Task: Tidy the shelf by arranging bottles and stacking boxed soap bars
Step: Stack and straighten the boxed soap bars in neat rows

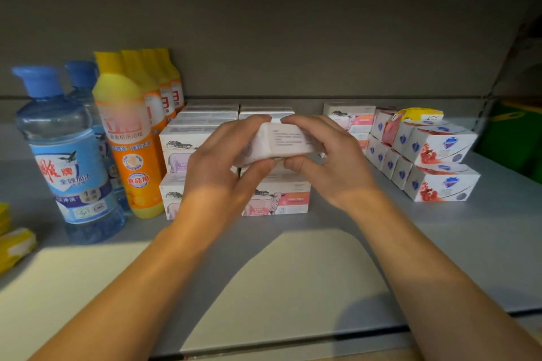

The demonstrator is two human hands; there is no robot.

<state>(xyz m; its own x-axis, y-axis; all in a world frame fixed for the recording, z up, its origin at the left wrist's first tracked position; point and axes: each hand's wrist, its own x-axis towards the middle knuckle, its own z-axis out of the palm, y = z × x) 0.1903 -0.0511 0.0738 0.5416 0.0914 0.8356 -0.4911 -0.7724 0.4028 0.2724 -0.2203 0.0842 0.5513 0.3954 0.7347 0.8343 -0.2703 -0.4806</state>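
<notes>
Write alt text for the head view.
Both hands, left hand and right hand, hold a white soap box above stacked soap boxes on a grey shelf. Blue and yellow bottles stand at left.

"食品用" on the orange detergent bottle (133, 155); "100%" on the pink soap box (275, 199).
</notes>
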